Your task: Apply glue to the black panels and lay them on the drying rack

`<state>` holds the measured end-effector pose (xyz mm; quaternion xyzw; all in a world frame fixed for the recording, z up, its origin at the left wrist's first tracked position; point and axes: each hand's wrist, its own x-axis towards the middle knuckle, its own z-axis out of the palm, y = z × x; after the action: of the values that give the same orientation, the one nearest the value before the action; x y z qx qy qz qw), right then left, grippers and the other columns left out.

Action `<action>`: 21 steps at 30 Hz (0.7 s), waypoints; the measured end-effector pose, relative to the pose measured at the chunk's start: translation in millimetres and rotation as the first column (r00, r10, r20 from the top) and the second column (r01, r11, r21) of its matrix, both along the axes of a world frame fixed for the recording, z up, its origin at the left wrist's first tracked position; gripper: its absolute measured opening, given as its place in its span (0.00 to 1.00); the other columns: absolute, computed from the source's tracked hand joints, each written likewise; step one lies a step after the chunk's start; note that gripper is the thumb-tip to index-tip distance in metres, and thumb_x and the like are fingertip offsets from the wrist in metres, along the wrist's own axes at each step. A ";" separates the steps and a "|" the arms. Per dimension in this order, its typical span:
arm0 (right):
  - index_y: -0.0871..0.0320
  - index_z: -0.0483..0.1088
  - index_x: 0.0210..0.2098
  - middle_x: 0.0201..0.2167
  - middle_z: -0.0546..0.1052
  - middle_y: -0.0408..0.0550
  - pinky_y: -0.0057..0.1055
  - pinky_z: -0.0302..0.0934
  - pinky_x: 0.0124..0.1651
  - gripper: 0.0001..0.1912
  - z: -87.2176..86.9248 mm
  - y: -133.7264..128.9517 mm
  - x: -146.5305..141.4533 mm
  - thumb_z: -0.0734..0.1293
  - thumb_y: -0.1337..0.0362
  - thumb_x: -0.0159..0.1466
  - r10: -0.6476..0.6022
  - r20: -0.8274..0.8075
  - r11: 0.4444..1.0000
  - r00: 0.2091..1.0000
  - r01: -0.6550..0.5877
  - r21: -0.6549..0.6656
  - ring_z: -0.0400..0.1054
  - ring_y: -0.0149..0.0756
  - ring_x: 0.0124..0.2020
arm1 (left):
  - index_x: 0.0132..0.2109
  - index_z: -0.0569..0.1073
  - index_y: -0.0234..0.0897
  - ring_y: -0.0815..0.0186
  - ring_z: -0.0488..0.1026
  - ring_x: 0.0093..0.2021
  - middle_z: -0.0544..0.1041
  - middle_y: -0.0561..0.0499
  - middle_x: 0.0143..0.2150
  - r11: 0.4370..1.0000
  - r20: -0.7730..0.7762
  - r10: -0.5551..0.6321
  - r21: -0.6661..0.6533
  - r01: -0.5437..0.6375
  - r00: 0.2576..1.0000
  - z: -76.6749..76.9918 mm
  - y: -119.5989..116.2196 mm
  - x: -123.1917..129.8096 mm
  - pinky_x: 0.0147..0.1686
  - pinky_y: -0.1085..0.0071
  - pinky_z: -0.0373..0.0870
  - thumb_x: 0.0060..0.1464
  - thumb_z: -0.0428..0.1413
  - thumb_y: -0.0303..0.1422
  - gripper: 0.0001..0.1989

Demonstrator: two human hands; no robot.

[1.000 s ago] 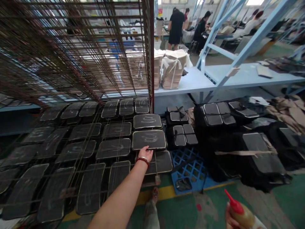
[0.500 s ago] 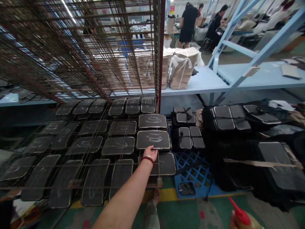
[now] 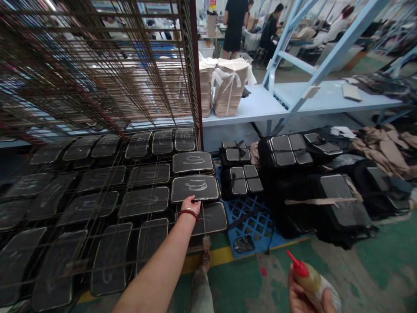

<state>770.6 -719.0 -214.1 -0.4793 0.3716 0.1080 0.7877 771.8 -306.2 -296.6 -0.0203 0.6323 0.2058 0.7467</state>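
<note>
My left hand (image 3: pixel 191 206) reaches to the front edge of a black rounded panel (image 3: pixel 182 188) with light trim and shiny glue streaks on top. Its fingers close on that edge, partly out of sight beneath it. Behind it lies another streaked black panel (image 3: pixel 192 163), and in front a plain one (image 3: pixel 211 217). At lower right, my right hand (image 3: pixel 295 289) is wrapped round a squeeze glue bottle (image 3: pixel 311 278) whose red nozzle points up and left. The bottle is clear of the panels.
A raised wire rack (image 3: pixel 146 56) stands over rows of black panels at left. Tied black bundles (image 3: pixel 246 179) sit on a blue plastic pallet (image 3: pixel 250 221). Bound beige stacks (image 3: pixel 230 87) stand on a light blue shelf (image 3: pixel 257 102). Several people work behind.
The view has shifted right, so the rack and panels appear farther left. My right hand and the glue bottle have come further into view. My left hand stays at the same panel edge.
</note>
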 end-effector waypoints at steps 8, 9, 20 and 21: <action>0.56 0.68 0.41 0.44 0.73 0.53 0.31 0.60 0.27 0.26 -6.6 -1.1 -3.7 0.76 0.51 0.48 0.020 0.010 1.000 1.000 -0.020 0.004 0.68 0.49 0.45 | 0.49 0.71 0.33 0.68 0.73 0.36 0.74 0.48 0.43 0.999 -0.047 -0.020 0.026 0.021 0.999 -2.4 1.3 -0.7 0.34 0.69 0.73 0.61 0.54 0.31 0.10; 0.56 0.68 0.41 0.44 0.73 0.53 0.31 0.60 0.27 0.26 -7.6 -1.3 -3.8 0.76 0.51 0.48 0.026 0.010 1.000 1.000 -0.026 0.004 0.68 0.49 0.45 | 0.49 0.71 0.33 0.68 0.73 0.37 0.74 0.48 0.43 0.999 -0.051 -0.020 0.031 0.022 0.999 -2.5 1.7 -0.4 0.34 0.69 0.74 0.61 0.54 0.32 0.11; 0.56 0.69 0.38 0.42 0.73 0.51 0.32 0.61 0.27 0.23 -9.0 2.2 0.4 0.76 0.51 0.49 0.047 0.058 0.999 0.997 -0.048 0.005 0.68 0.47 0.43 | 0.47 0.71 0.34 0.67 0.73 0.33 0.74 0.49 0.36 0.999 -0.046 -0.006 0.048 0.008 0.999 -1.3 3.5 1.2 0.34 0.67 0.75 0.61 0.52 0.27 0.08; 0.56 0.69 0.38 0.42 0.73 0.50 0.32 0.62 0.27 0.23 -9.7 2.5 0.4 0.76 0.51 0.49 0.043 0.062 0.999 0.997 -0.043 0.003 0.68 0.47 0.43 | 0.46 0.71 0.34 0.68 0.73 0.32 0.73 0.49 0.35 0.999 -0.042 -0.004 0.045 0.006 0.999 -1.5 3.4 0.7 0.33 0.68 0.75 0.61 0.52 0.25 0.08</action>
<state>771.0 -716.5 -223.8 -0.4884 0.3364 0.1108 0.7975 772.5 -302.8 -298.1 0.0027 0.6428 0.2185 0.7342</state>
